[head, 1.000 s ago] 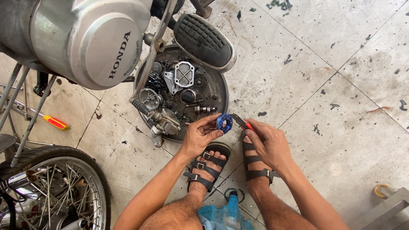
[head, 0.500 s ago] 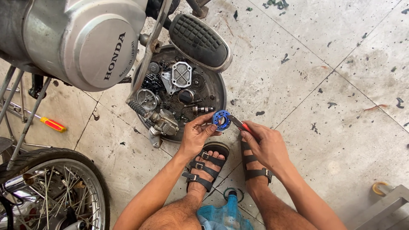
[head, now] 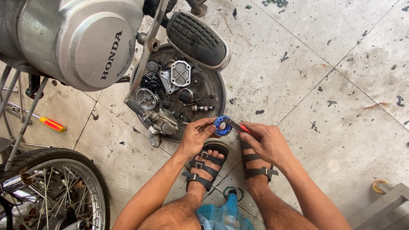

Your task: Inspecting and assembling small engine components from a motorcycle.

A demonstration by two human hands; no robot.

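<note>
The left hand, at centre frame, pinches a blue ring-shaped part between thumb and fingertips, holding it on edge just above the near rim of a round metal pan. The right hand is closed around a red-handled tool, whose metal tip rests against the face of the blue ring. Both hands sit directly above two sandalled feet, close together.

The pan lies in the upper centre of the frame and is crowded with engine parts: a square cover plate, a gear shaft and a carburettor-like body overhanging its lower left edge. A ribbed rubber footrest overlaps the pan's upper right rim. A silver engine cover fills the upper left.

At lower left is a spoked wheel; an orange-handled screwdriver lies at mid left. A blue bottle stands between the legs at the bottom edge. The tiled floor across the right half offers open room.
</note>
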